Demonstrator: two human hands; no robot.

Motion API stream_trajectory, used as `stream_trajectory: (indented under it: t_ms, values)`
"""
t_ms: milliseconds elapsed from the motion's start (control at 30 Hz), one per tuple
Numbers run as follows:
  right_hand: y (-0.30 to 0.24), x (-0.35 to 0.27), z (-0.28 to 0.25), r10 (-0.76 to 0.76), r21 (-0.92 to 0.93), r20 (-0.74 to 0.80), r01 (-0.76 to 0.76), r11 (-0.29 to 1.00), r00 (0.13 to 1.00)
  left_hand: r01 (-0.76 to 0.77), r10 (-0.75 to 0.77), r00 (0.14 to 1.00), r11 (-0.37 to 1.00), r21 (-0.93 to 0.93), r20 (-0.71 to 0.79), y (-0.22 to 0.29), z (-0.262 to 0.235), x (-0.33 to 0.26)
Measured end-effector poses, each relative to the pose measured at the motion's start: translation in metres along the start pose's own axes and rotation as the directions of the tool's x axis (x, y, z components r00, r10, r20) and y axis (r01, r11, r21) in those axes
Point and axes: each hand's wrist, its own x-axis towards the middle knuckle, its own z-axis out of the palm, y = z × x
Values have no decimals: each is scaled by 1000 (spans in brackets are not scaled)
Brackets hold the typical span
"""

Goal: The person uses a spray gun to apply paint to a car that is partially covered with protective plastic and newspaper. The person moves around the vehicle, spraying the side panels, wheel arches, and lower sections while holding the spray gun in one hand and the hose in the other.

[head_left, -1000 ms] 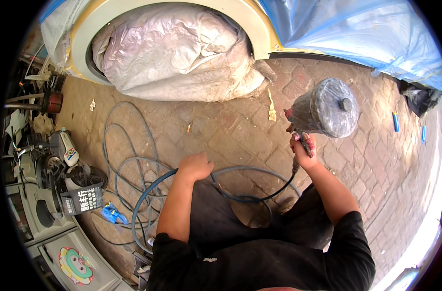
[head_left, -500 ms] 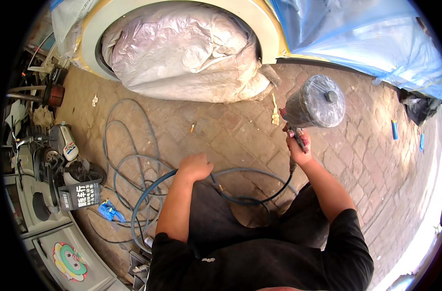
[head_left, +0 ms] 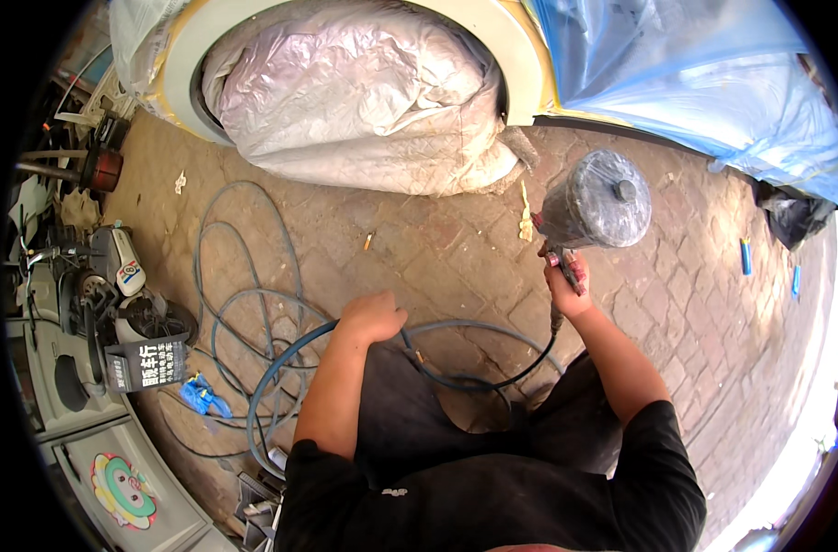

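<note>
Presently, the right hand [head_left: 571, 287] has its fingers wrapped around the handle of a spray gun [head_left: 566, 264], which is raised above the right part of the paved floor [head_left: 437, 262], well apart from the floor's far edge. On top of the gun sits a big round paint cup [head_left: 596, 201], covered with clear film and slightly tilted; a dark hose goes down from the handle. The left hand [head_left: 373, 317] is curled above one knee, beside a blue hose [head_left: 274, 377]; whether its fingers grasp this hose, I cannot tell. Toward the left edge of the floor lie loose loops of grey hose [head_left: 294, 247]. At the far edge, a silvery cover [head_left: 364, 101] fills a cream wheel arch [head_left: 528, 60], and blue plastic sheeting [head_left: 686, 74] hangs to the right.
</note>
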Motion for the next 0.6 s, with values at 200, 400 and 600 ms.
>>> stream_trajectory:
  t_ms: [200, 400, 600]
  values:
    - [2, 0, 0, -5, 39, 17, 4, 999, 1000, -25, 22, 996, 999, -35, -87, -2, 5, 1]
    - [15, 1, 0, 125, 142, 10, -125, 982, 992, 16, -16, 999, 1000, -13, 33, 5, -5, -2]
    - [16, 10, 2, 35, 68, -33, -32, 997, 999, 14, -14, 1000, 1000, -13, 28, 4, -3, -1]
